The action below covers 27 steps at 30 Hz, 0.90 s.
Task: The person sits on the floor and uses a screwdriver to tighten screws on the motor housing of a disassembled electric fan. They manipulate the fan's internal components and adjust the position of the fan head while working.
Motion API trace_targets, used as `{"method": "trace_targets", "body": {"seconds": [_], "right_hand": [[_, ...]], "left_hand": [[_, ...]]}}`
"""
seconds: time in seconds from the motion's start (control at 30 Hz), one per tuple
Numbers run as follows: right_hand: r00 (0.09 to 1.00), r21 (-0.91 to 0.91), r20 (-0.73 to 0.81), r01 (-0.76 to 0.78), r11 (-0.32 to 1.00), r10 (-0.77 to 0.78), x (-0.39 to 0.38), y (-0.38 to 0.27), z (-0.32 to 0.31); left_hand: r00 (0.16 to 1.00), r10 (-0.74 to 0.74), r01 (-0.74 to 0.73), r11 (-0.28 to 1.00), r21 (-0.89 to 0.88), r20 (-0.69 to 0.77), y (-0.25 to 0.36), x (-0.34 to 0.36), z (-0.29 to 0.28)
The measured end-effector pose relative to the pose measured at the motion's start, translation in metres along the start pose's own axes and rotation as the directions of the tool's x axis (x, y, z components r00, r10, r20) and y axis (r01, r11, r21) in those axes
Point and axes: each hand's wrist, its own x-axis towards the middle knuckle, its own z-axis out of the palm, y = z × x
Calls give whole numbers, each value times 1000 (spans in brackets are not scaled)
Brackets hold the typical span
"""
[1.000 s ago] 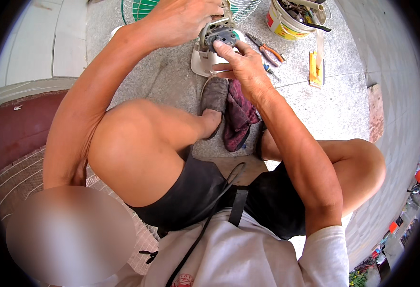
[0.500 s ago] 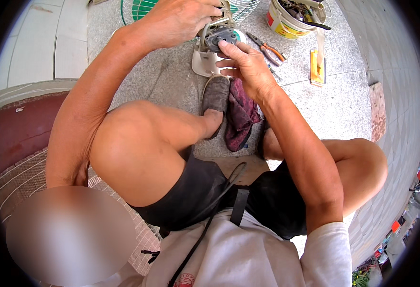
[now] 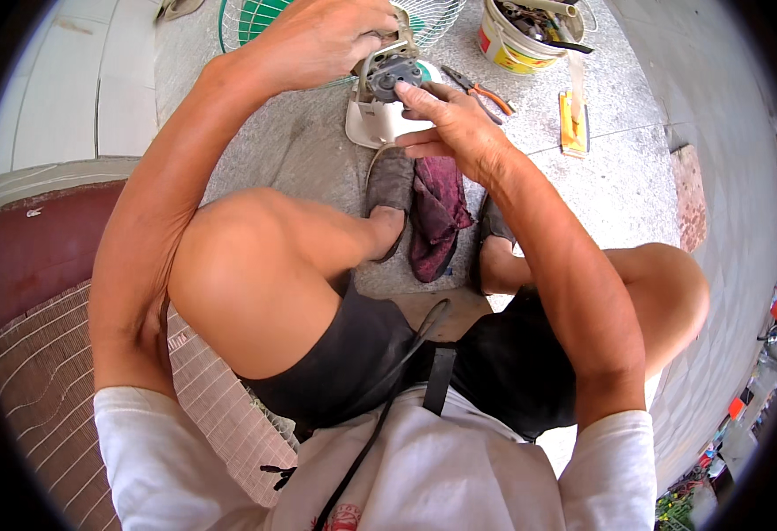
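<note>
At the top centre my left hand [image 3: 333,42] is closed around the metal upper part of a fan motor assembly. Its round dark grey housing [image 3: 394,78] faces me. My right hand [image 3: 463,133] touches this housing, the thumb on its face and the other fingers partly hidden behind or below. Under the assembly shows a white plastic piece [image 3: 372,129], perhaps the fan's base or cover. Behind my left hand lies a round wire fan guard [image 3: 437,19] with green showing through it.
Orange-handled pliers [image 3: 492,97] lie right of the assembly. Farther right are a yellow-handled scraper-like tool [image 3: 574,133] and a bucket of tools [image 3: 519,55]. A dark red cloth [image 3: 439,217] lies between my shoes. A reddish stone slab [image 3: 689,199] is at the right.
The whole view has shifted slightly, and my left sleeve has come into sight. Both hands stay on the motor assembly; the right fingers have moved a little against the housing.
</note>
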Motion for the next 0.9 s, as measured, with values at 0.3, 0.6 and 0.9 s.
{"method": "trace_targets", "body": {"seconds": [0.3,0.6,0.9], "right_hand": [[940,-498,16,303,813,-341,-107,-110,-89],[718,-310,-669,-34,950,-193,-218,25,-293],[742,-686,-557,-158,710,-372,-238,61,-113]], "left_hand": [[960,-199,171,974,-151,-196,25,-27,-39],[894,-445,417,788,-453,49,76,-39,-41],[714,-674,668,572,-477,190,74,-35,-24]]}}
